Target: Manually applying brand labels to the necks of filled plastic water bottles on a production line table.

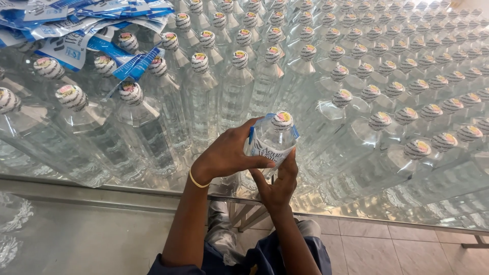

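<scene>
Two hands on one clear plastic water bottle (272, 145) at table's near edge | left hand (229, 153) and right hand (279, 181) pinch blue-and-white sleeve label (270, 147), drawn partway over neck | loose blue labels (76, 25) piled far left | surrounding capped bottles (356, 76) look bare, so most labelling seems left

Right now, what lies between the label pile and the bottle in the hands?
Head view: rows of capped clear bottles stand between the label pile and the held bottle.
</scene>
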